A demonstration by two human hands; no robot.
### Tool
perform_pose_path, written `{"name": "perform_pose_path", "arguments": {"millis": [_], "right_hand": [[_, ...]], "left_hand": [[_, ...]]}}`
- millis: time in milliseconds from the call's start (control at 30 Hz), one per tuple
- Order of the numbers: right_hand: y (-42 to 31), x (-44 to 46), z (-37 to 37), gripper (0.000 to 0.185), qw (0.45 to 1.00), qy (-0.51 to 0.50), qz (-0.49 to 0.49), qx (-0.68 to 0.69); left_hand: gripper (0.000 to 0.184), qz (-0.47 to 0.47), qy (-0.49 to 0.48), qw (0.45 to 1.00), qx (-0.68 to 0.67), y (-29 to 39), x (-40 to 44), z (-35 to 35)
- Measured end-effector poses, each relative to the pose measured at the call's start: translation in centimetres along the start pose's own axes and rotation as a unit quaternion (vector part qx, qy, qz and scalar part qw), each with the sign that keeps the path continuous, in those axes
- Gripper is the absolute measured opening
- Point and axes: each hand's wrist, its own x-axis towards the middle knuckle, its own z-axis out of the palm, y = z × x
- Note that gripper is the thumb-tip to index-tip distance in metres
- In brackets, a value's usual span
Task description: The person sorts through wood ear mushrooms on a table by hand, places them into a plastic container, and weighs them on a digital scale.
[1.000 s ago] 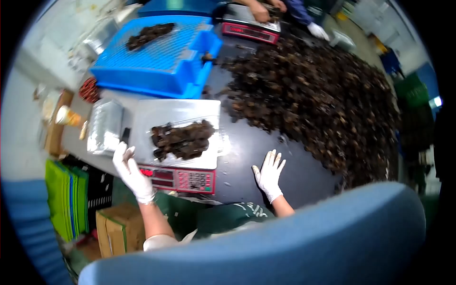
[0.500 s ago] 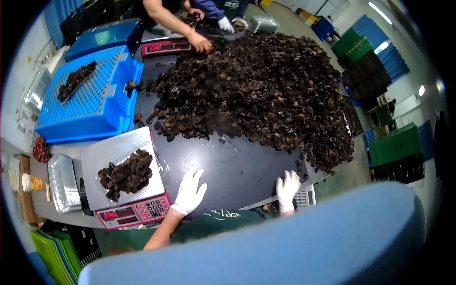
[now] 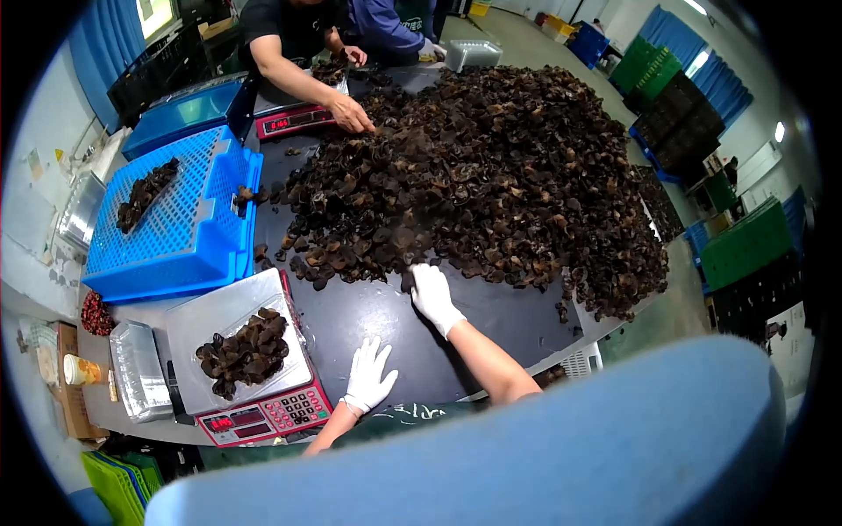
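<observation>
Gloved in white, my left hand (image 3: 369, 377) rests on the dark tabletop (image 3: 351, 311) with its fingers spread, just right of the red scale (image 3: 272, 415). A clear tray of dark mushrooms (image 3: 247, 352) sits on the scale's metal plate. My right hand (image 3: 433, 296), also in a white glove, reaches to the near edge of the big pile of dark mushrooms (image 3: 500, 167). Its fingers are bent at a dark piece, and whether they grip it cannot be made out.
An upturned blue crate (image 3: 167, 219) with a filled tray on it stands at the left. Stacked clear trays (image 3: 139, 373) lie beside the scale. Across the table, a co-worker's hand (image 3: 351, 114) touches the pile near a second red scale (image 3: 294, 121).
My right hand has moved from the table's near edge up to the pile. My left hand stays flat on the table. The co-worker's hand remains at the pile.
</observation>
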Motion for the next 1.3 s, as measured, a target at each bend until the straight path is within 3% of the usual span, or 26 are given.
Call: {"name": "perform_pose_path", "arguments": {"millis": [133, 300, 333, 400, 433, 533, 567, 667, 733, 767, 833, 867, 933, 1000, 1033, 1067, 1100, 1133, 1200, 1233, 1267, 1300], "right_hand": [[-1.1, -4.7, -1.4, 0.036, 0.984, -0.043, -0.069, 0.161], [-3.6, -6.5, -4.1, 0.029, 0.970, 0.048, 0.039, 0.234], [-3.8, -6.3, -4.1, 0.035, 0.941, 0.010, 0.121, 0.317], [-3.2, -4.9, -4.9, 0.033, 0.972, 0.063, 0.041, 0.222], [-2.0, -3.8, -3.8, 0.046, 0.970, 0.093, 0.024, 0.224], [-0.4, 0.8, -2.3, 0.047, 0.965, 0.221, -0.020, 0.136], [-0.4, 1.6, -1.8, 0.047, 0.965, 0.221, -0.023, 0.137], [-0.9, 2.8, -0.6, 0.046, 0.996, 0.070, 0.062, 0.013], [-0.8, 2.7, 0.5, 0.041, 0.992, 0.089, 0.055, 0.074], [-0.6, 2.5, 0.8, 0.036, 0.975, 0.085, 0.095, 0.183], [-1.6, 1.6, 0.3, 0.025, 0.922, 0.121, 0.132, 0.342], [-2.1, 0.9, -1.1, 0.023, 0.857, 0.069, 0.222, 0.461], [-2.9, -0.7, -3.8, 0.027, 0.649, -0.037, 0.279, 0.707], [-3.8, -2.5, -5.1, 0.036, 0.497, -0.123, 0.283, 0.811], [-4.7, -3.2, -5.5, 0.042, 0.470, -0.148, 0.269, 0.828], [-5.6, -3.9, -6.0, 0.041, 0.437, -0.176, 0.280, 0.837], [-6.3, -4.6, -5.9, 0.040, 0.438, -0.194, 0.289, 0.829], [-7.2, -5.2, -5.9, 0.039, 0.440, -0.211, 0.297, 0.821], [-8.6, -6.0, -5.8, 0.027, 0.517, -0.277, 0.260, 0.767], [-8.9, -6.5, -5.3, 0.026, 0.555, -0.292, 0.248, 0.738], [-9.3, -6.8, -4.6, 0.024, 0.591, -0.307, 0.233, 0.709], [-10.7, -6.6, -5.8, 0.023, 0.609, -0.308, 0.254, 0.685]], "left_hand": [[0.057, -0.025, 0.032, 0.998, -0.039, 0.5, 0.8, -0.7], [0.044, -0.034, 0.111, 0.976, -0.183, 0.6, 1.7, -1.2], [0.044, -0.037, 0.112, 0.976, -0.184, 0.9, 1.7, -1.2], [0.039, -0.160, 0.047, 0.921, -0.352, 1.5, 1.6, -1.3], [0.039, -0.160, 0.048, 0.921, -0.353, 1.6, 1.5, -1.2], [0.037, -0.156, 0.029, 0.920, -0.358, 1.8, 0.7, -0.5], [0.037, -0.164, 0.024, 0.914, -0.371, 1.9, 0.4, -0.3], [0.037, -0.174, 0.024, 0.904, -0.390, 2.0, -0.3, 0.0], [0.036, -0.171, 0.021, 0.893, -0.416, 2.1, -0.4, -0.5], [0.036, -0.162, 0.030, 0.897, -0.411, 2.1, -0.6, -0.8], [0.035, -0.175, 0.050, 0.889, -0.421, 2.0, -0.8, -1.2], [0.035, -0.182, 0.062, 0.882, -0.430, 1.9, -0.9, -1.3], [0.036, -0.199, 0.046, 0.884, -0.421, 1.4, -0.8, -1.8], [0.042, -0.187, 0.077, 0.866, -0.458, 1.5, -0.2, -1.8], [0.042, -0.196, 0.083, 0.862, -0.460, 1.9, 0.2, -2.0], [0.046, -0.197, 0.103, 0.818, -0.530, 2.3, 0.6, -2.3], [0.050, -0.194, 0.123, 0.769, -0.596, 2.8, 1.0, -2.6], [0.050, -0.200, 0.131, 0.766, -0.597, 3.3, 1.2, -2.9], [0.056, -0.159, 0.150, 0.762, -0.609, 3.6, 1.6, -3.9], [0.054, -0.124, 0.158, 0.851, -0.485, 3.6, 1.5, -5.1], [0.039, -0.070, 0.210, 0.903, -0.367, 3.7, 1.3, -6.3], [0.034, -0.048, 0.241, 0.907, -0.342, 3.6, 1.0, -7.0]]}}
